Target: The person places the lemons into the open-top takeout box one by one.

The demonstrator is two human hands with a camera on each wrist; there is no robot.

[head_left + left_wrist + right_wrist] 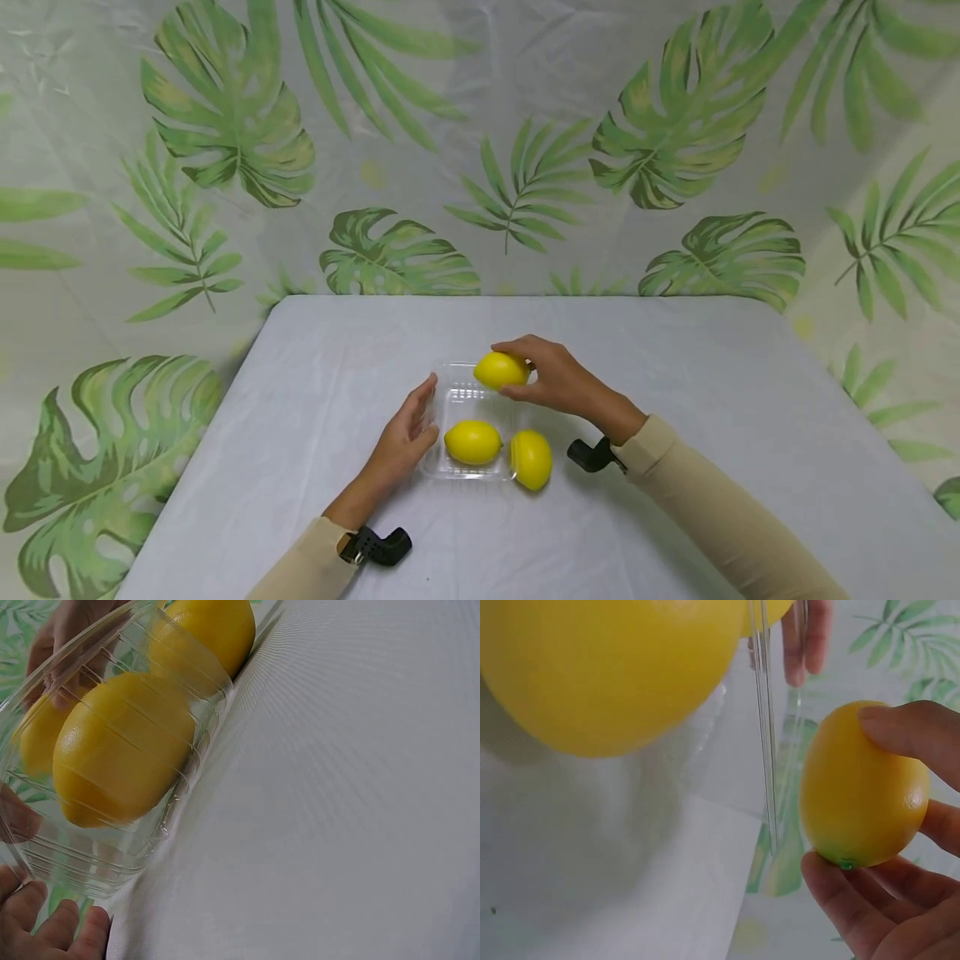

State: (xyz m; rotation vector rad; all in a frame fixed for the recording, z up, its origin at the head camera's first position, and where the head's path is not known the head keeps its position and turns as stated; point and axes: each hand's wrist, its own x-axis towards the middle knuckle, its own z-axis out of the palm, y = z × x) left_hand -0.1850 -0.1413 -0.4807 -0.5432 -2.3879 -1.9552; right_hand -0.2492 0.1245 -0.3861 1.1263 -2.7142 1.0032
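Note:
A clear plastic container [468, 477] stands on the table with one lemon [472, 442] in its near half. My left hand [405, 437] holds the container's left side, thumb at the rim and fingers along the outside wall; this grip is partly hidden. My right hand [558, 379] pinches a second lemon [498, 370] between thumb and fingers, above the container's far right corner. In the right wrist view this held lemon [862, 787] shows its green tip downward. A third lemon [534, 461] lies outside, close by the container's right wall.
A white cloth covers the table [337, 358]. Behind it hangs a leaf-patterned backdrop [525, 75], just past the table's far edge. Each wrist carries a black camera mount; the right mount [590, 456] sits to the right of the outside lemon.

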